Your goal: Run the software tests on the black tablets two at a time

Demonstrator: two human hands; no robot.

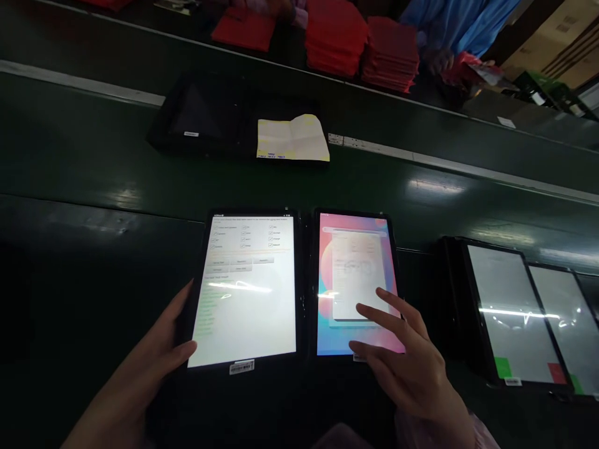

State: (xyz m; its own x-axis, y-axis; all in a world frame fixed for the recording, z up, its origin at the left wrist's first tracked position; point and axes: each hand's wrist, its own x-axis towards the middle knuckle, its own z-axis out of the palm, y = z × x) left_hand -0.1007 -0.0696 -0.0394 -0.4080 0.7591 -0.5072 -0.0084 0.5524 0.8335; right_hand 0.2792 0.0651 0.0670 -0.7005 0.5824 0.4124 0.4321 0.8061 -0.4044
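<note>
Two lit tablets lie side by side in front of me. The left tablet [248,299] shows a white page with checkboxes, grey buttons and green text, and a barcode label sits at its lower edge. My left hand [159,349] grips this tablet by its left edge, thumb on the front and fingers behind. On the right tablet [353,274], a pale window floats over a pink and blue background. My right hand [407,355] is over its lower right part, fingers spread, with fingertips at or just above the glass and nothing held.
More lit tablets [510,305] lie at the right. Beyond, a dark tablet [203,112] lies beside a creased paper [293,138]. Stacks of red sheets [334,37] stand across the green table [140,181], where other people's hands show.
</note>
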